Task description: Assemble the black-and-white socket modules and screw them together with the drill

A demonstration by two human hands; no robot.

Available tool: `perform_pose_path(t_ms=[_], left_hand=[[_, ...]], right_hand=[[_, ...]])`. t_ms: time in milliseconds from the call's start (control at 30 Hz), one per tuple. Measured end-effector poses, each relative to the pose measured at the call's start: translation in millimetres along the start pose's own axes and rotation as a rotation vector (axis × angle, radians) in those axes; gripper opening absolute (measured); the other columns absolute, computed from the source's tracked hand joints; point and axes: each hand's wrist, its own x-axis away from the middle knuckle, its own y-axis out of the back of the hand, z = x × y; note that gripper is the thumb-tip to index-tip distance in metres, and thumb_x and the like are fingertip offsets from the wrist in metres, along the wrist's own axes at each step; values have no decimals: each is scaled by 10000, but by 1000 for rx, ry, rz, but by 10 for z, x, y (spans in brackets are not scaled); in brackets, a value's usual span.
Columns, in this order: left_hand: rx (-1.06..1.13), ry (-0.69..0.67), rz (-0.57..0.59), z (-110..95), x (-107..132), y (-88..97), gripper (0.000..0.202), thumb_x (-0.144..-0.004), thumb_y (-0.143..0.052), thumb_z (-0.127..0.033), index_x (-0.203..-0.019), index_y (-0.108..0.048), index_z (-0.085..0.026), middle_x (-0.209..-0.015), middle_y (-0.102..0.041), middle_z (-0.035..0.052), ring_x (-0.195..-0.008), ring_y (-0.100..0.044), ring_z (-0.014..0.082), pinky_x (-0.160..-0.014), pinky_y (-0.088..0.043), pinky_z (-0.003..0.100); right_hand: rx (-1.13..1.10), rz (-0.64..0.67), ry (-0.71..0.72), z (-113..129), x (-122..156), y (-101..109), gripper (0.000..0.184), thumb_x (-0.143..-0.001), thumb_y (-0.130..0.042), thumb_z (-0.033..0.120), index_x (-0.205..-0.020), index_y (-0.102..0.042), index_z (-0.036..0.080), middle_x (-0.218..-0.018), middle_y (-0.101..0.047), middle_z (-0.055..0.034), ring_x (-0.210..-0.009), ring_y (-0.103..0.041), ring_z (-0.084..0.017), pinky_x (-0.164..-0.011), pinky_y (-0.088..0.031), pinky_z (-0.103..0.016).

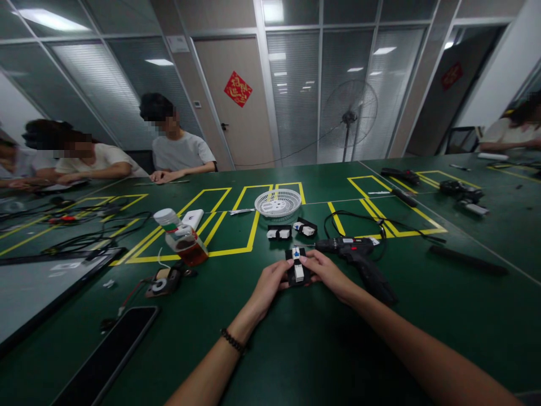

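Between my two hands is a small black bracket with white blocks (pixel 299 273) and a blue piece on its upper end. My left hand (pixel 273 282) grips its left side, thumb on top. From the right, my right hand (pixel 323 269) pinches it, the thumb near the blue piece. Two similar black-and-white parts, one on the left (pixel 278 233) and one on the right (pixel 305 228), lie just beyond my hands. A black power drill (pixel 350 251) rests on its side by my right hand, its bit pointing left toward the held piece.
A white plastic basket (pixel 276 204) stands beyond the parts. To the left are a bottle of reddish-brown liquid (pixel 186 239), a small motor-like part with wires (pixel 162 283) and a dark phone-like slab (pixel 110 355). A black bar (pixel 467 260) lies at right. Several people sit around the table.
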Motion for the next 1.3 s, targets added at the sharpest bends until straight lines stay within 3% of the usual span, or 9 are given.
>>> perform_pose_path(t_ms=[267, 567, 800, 1100, 1300], left_hand=[[70, 21, -20, -26, 9, -24, 501, -839, -603, -524, -1174, -661, -157, -1033, -725, 131, -860, -691, 234, -782, -520, 337], [7, 0, -25, -26, 15, -12, 478, -804, -661, -493, -1149, -684, -162, -1039, -721, 125, -929, -673, 238, -802, -498, 325], [-3, -59, -31, -8, 1, -14, 432, -812, -654, -488, -1056, -710, -136, -1015, -721, 109, -899, -658, 220, -822, -485, 306], [63, -95, 43, -6, 45, -120, 474, -855, -620, -435, -1248, -625, -172, -1173, -673, 109, -1039, -623, 243, -936, -457, 363], [2, -71, 48, -38, 42, -74, 517, -854, -598, -489, -1262, -612, -171, -1157, -667, 128, -1016, -631, 274, -759, -535, 345]], right_hand=[[-24, 7, 26, -36, -3, 11, 338, -808, -677, 503, -984, -615, 221, -788, -620, 12, -708, -613, -165, -634, -481, -286], [2, -14, 85, -94, -29, 0, 333, -815, -676, 494, -986, -614, 216, -808, -626, 1, -725, -601, -158, -604, -441, -247], [-42, -7, 86, -144, -36, -30, 323, -828, -659, 496, -985, -593, 222, -804, -613, 2, -688, -603, -160, -603, -483, -274], [-47, -69, 132, -110, -32, -47, 310, -833, -652, 488, -977, -598, 220, -860, -636, -18, -781, -621, -191, -642, -500, -290], [-28, -40, 178, -85, 12, -79, 298, -854, -636, 469, -1020, -608, 222, -938, -660, -31, -871, -623, -202, -682, -482, -277]])
